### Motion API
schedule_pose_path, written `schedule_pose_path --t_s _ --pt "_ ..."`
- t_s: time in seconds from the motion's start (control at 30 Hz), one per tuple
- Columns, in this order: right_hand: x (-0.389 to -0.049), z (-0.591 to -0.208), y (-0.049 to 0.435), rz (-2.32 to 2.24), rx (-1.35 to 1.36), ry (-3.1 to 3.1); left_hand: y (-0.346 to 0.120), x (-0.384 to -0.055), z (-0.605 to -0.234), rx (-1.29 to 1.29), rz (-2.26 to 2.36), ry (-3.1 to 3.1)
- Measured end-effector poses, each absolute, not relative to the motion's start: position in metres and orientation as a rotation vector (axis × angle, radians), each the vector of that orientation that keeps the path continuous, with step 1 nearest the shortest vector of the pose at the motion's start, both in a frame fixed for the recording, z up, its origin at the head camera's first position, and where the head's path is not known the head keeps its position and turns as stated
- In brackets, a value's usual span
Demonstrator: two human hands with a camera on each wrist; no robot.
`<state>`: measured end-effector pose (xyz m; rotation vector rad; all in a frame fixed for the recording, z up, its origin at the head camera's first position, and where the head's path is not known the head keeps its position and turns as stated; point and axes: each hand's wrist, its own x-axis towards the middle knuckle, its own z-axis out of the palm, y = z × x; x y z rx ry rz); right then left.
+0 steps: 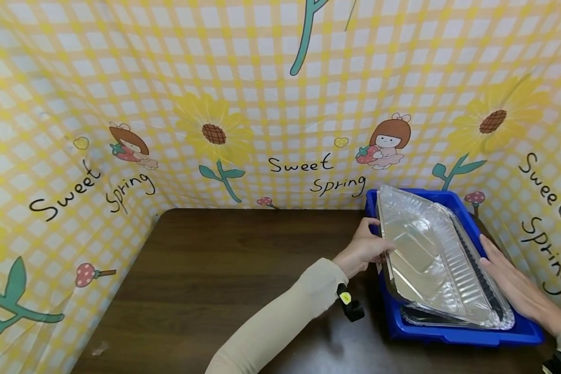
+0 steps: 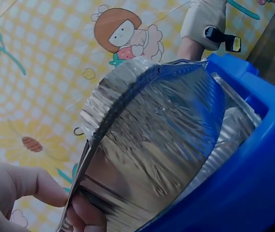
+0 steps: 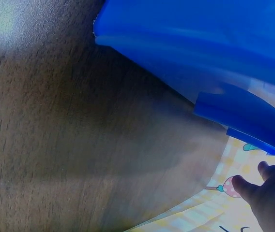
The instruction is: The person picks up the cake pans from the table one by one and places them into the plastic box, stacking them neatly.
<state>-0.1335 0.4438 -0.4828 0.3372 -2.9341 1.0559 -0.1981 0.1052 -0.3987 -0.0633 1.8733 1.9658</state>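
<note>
A shiny foil tray (image 1: 421, 244) lies tilted over a blue plastic bin (image 1: 444, 335), its left edge raised. My left hand (image 1: 362, 248) pinches that raised rim between thumb and fingers, as the left wrist view also shows. Below it, inside the bin, is more foil, with a crimped rim (image 1: 432, 319) at the near side. My right hand (image 1: 519, 285) lies along the bin's right side, fingers extended at the tray's right edge. In the right wrist view, the right hand (image 3: 273, 193) appears dark beside the bin's blue outer wall (image 3: 176, 53).
The bin stands at the right of a dark wooden table (image 1: 205, 280). Yellow checked cloth (image 1: 271, 104) with flowers and printed words encloses the back and sides, close to the bin's far and right edges. A small pale scrap (image 1: 100, 348) lies at the table's near left.
</note>
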Motion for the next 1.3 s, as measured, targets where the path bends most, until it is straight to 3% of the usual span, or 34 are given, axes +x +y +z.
schedule_pose_path --t_s 0.6,1.3 --pt "-0.134 -0.484 0.444 1.042 0.338 -2.950 0.144 -0.183 -0.405 -0.200 2.003 1.965" --pt "-0.134 -0.483 0.441 1.003 0.336 -2.957 0.138 -0.182 -0.410 -0.109 1.912 1.920"
